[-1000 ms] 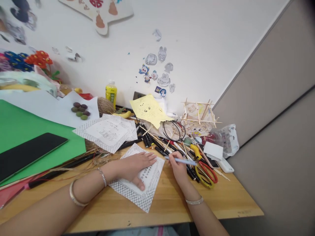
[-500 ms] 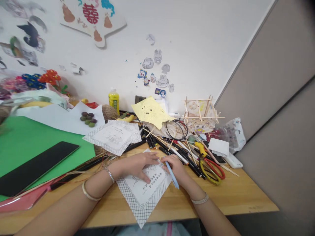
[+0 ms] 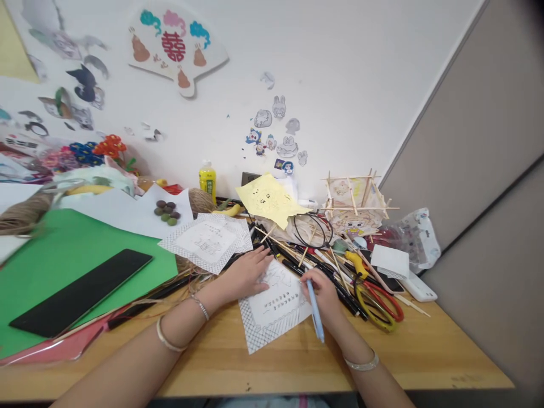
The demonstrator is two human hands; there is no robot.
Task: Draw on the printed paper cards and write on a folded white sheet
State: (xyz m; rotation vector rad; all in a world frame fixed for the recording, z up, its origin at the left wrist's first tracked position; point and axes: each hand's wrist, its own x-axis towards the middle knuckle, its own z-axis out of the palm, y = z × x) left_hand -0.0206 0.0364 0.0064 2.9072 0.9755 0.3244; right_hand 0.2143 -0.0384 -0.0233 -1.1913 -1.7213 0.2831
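Note:
A white sheet of paper (image 3: 272, 317) with a hatched border, a line drawing and handwritten characters lies on the wooden table in front of me. My left hand (image 3: 246, 273) rests flat on its upper left part, fingers spread. In my right hand (image 3: 323, 294), at the sheet's right side, is a light blue pen (image 3: 315, 315), its back end pointing down toward me. The pen's tip is hidden behind my fingers. A second bordered drawing (image 3: 207, 238) lies just beyond my left hand.
Black markers and sticks are heaped behind the sheet, with yellow-and-red-handled scissors (image 3: 378, 303) at right. A stick frame (image 3: 357, 204), yellow paper (image 3: 272, 198) and a drink bottle (image 3: 208, 180) stand or lie by the wall. At left, a black slab (image 3: 80, 292) lies on green paper (image 3: 85, 238).
The sheet has turned and shifted away from me to the right. My left hand has flattened on its upper left, and my right hand with the pen has moved slightly right. The view has shifted.

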